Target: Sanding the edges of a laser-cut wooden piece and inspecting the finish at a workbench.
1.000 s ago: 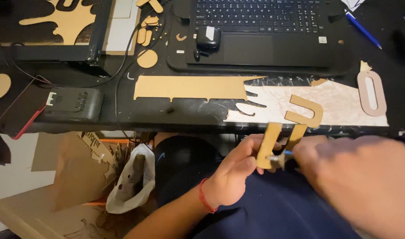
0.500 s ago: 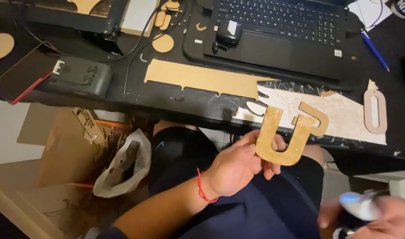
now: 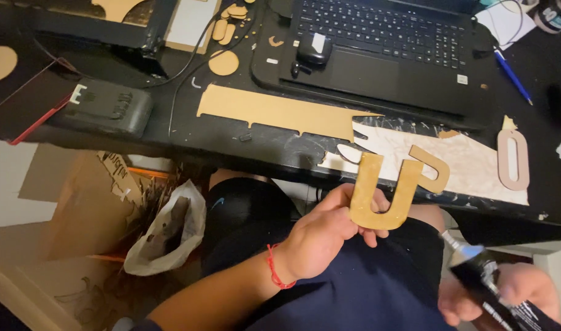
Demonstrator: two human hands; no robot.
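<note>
Left hand [image 3: 320, 236] closed around a U-shaped wooden cutout [image 3: 378, 196], thumb on the left leg, fingers behind the curved bottom. Cutout held upright over the lap, just below the front edge of the black table [image 3: 170, 132], open end toward the table. Thin red string [image 3: 274, 270] around the left wrist.

Right hand [image 3: 513, 294] low at the right corner, wrapped around a dark tube with a grey nozzle [image 3: 483, 273], nozzle tip tilted up and left, well apart from the cutout. Hand partly cut by the picture edge and a little blurred.

On the table: long strip of brown board [image 3: 274, 110] with notches, just behind it a black laptop [image 3: 391, 55] with a small black mouse [image 3: 314, 52] on the palm rest. Pale paper sheet [image 3: 470, 168] at the front edge, with a hooked brown piece [image 3: 434, 168] on it, near the top of the cutout. Oval ring piece [image 3: 513, 159] to the right, blue pen [image 3: 513, 76] further back. Round brown disc [image 3: 222, 61] near some cables, grey flat box [image 3: 106, 110] at the left.

Under the table, on the floor: cardboard scraps [image 3: 90, 208] and a whitish plastic bag [image 3: 170, 233], beside the left knee.
</note>
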